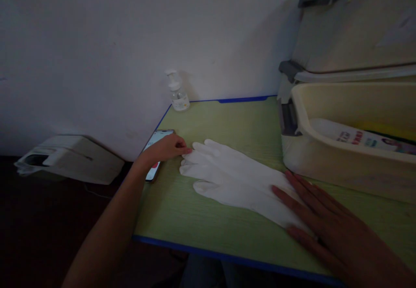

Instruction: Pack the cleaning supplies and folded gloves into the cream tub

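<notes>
We see a green desk (234, 116), an open cream box (325, 166) on it, a white glove (234, 175) flat beside the box, our right hand (328, 223), grip apart, over its cuff, our left hand (167, 147), grip pinched on a glove fingertip, a phone (160, 136) behind our left wrist.

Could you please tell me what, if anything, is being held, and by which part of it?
The left grip appears to pinch the white glove by a finger's tip; the right grip lies flat on its cuff end.

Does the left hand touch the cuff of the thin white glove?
No, the left hand touches the thin white glove at its finger end, opposite the cuff.
</notes>
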The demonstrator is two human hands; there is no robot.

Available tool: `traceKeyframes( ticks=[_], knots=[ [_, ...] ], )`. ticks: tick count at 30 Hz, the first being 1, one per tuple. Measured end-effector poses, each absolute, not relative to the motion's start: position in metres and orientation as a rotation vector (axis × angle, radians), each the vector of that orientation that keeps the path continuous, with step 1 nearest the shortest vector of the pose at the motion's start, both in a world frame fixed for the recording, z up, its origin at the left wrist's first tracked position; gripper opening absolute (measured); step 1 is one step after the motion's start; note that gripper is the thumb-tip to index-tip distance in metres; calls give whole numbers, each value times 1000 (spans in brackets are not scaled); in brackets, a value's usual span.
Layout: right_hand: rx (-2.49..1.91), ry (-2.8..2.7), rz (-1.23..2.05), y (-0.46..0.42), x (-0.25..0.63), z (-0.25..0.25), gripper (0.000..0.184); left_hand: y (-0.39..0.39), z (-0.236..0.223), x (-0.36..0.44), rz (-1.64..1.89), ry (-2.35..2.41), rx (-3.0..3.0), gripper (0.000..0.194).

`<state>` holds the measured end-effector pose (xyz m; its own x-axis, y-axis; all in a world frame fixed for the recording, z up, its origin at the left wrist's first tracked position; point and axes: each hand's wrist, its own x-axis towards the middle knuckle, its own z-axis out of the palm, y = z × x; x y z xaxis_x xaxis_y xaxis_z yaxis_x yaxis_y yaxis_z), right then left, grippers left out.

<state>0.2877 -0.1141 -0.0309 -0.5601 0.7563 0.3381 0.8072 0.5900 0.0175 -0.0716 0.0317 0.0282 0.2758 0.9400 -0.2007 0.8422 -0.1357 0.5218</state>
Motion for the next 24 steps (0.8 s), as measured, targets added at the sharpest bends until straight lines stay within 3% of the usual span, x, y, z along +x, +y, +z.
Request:
traceKeyframes(
  ticks=[9,24],
  knots=[
    [-1308,-2533,-249,-116,290,-35,63,34,27,-72,328,1581,1912,10],
    [-1285,-2584,-354,-114,290,-37,65,35,23,-66,484,1704,1907,17]
  ],
)
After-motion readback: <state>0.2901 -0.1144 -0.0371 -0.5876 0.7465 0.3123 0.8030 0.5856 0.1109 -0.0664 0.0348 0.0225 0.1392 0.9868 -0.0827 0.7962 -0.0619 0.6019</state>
